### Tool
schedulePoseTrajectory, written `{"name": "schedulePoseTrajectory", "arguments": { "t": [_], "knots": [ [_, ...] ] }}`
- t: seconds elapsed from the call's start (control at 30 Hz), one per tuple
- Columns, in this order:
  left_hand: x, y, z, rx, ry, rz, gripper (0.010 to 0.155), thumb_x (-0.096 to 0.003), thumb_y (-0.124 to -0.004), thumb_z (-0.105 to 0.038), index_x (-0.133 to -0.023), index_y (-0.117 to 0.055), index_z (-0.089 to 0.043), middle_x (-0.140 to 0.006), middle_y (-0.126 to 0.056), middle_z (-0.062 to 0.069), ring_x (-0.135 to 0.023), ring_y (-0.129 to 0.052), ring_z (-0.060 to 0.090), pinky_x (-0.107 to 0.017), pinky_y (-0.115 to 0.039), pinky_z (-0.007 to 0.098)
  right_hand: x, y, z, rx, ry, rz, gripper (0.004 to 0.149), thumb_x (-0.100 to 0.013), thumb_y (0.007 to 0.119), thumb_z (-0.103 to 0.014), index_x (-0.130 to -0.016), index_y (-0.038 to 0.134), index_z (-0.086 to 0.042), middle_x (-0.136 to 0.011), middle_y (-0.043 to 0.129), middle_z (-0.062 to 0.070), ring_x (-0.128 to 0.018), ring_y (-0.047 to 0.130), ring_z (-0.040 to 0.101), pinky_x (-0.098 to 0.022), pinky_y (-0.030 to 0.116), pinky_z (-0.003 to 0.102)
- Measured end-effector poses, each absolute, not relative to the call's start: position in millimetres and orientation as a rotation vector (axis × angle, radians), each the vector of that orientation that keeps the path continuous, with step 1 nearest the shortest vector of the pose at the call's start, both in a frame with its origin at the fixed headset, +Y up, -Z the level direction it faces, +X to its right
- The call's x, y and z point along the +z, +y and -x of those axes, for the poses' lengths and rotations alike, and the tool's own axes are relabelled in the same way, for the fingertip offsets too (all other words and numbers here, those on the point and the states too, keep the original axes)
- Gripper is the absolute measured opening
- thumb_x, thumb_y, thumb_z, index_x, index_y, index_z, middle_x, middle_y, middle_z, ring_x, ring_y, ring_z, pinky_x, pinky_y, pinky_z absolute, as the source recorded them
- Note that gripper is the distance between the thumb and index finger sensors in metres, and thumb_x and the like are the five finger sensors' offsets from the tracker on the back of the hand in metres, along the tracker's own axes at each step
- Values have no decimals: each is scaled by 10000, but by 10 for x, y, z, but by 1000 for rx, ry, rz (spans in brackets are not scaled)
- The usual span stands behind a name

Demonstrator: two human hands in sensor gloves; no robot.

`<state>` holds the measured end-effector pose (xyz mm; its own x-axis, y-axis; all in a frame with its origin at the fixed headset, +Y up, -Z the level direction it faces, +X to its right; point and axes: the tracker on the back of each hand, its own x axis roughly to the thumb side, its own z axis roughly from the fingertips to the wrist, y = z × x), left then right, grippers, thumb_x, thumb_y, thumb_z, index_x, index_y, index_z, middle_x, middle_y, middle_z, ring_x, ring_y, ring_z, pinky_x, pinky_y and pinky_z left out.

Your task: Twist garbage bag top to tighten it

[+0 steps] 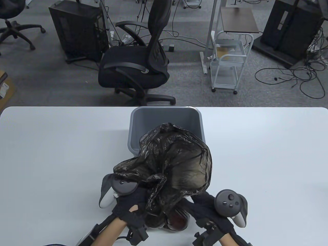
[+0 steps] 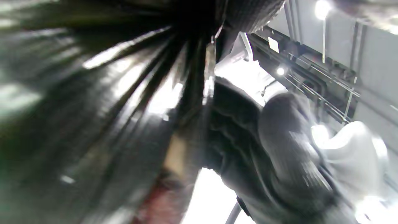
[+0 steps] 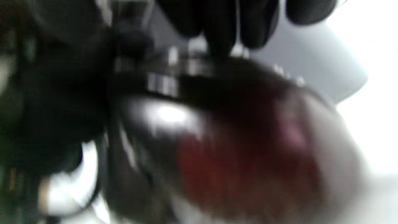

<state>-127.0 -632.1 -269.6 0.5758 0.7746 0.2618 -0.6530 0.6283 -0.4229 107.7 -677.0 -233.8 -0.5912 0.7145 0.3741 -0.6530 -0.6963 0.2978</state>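
Observation:
A dark translucent garbage bag (image 1: 176,164) lies on the white table, its bulk leaning against a grey bin (image 1: 164,120). Its gathered top (image 1: 156,197) points toward me. My left hand (image 1: 133,205) grips that gathered top; in the left wrist view the pleats (image 2: 124,93) fan out from its fingers. My right hand (image 1: 205,205) holds the bag's near end from the right, its fingers partly hidden under the plastic. In the blurred right wrist view its fingertips (image 3: 224,28) touch the bag (image 3: 174,118) above something reddish (image 3: 242,155) inside it, also seen in the table view (image 1: 176,220).
The bin stands at the table's far edge (image 1: 102,109), behind the bag. A black office chair (image 1: 135,61) and a white cart (image 1: 228,64) stand on the floor beyond. The table top (image 1: 51,159) stretches to both sides.

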Motion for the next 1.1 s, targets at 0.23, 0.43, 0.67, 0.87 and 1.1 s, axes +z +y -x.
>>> {"name": "schedulePoseTrajectory", "arguments": {
  "t": [0.23, 0.43, 0.67, 0.87, 1.1],
  "knots": [
    [-2640, -6259, 1285, 858, -480, 302, 436, -601, -638, -447, -980, -801, -304, -1115, -791, 95, -993, -792, 365, -637, -657, 575, -2351, -6830, -903, 2487, 217, -724, 749, -574, 745, -295, -1192, 383, -77, -1192, 514, 198, -1069, 495, 529, -685, 436, 768],
    [-2704, -6397, 1135, 1082, -756, 607, 438, -582, -688, -406, -958, -860, -264, -1274, -489, 111, -1175, -245, 376, -683, -184, 701, -2591, -6906, -1137, 2290, 255, -825, 543, -572, 702, -183, -1102, 637, -283, -1178, 632, 60, -1107, 472, 491, -693, 381, 782],
    [-2758, -6482, 1093, 1064, -786, 642, 445, -585, -684, -408, -973, -838, -253, -1159, -746, 122, -1129, -530, 376, -731, -369, 653, -2723, -7063, -1352, 2319, 107, -355, 718, -558, 768, -374, -1179, 474, -169, -1178, 564, 168, -1048, 583, 492, -711, 487, 716],
    [-2733, -6390, 1200, 887, -540, 401, 450, -608, -637, -452, -1004, -773, -290, -1065, -841, 106, -948, -832, 371, -571, -776, 524, -2459, -6730, -1379, 2134, -139, -408, 565, -601, 642, -422, -1014, 769, -57, -973, 816, 218, -840, 802, 488, -609, 636, 666],
    [-2606, -6318, 1178, 790, -433, 285, 458, -619, -615, -470, -1027, -739, -303, -1116, -768, 113, -937, -851, 332, -481, -869, 413, -2160, -6717, -820, 2508, 12, -660, 980, -544, 623, -677, -1173, 478, 60, -1144, 555, 331, -1019, 492, 607, -642, 502, 768]
  ]
}}
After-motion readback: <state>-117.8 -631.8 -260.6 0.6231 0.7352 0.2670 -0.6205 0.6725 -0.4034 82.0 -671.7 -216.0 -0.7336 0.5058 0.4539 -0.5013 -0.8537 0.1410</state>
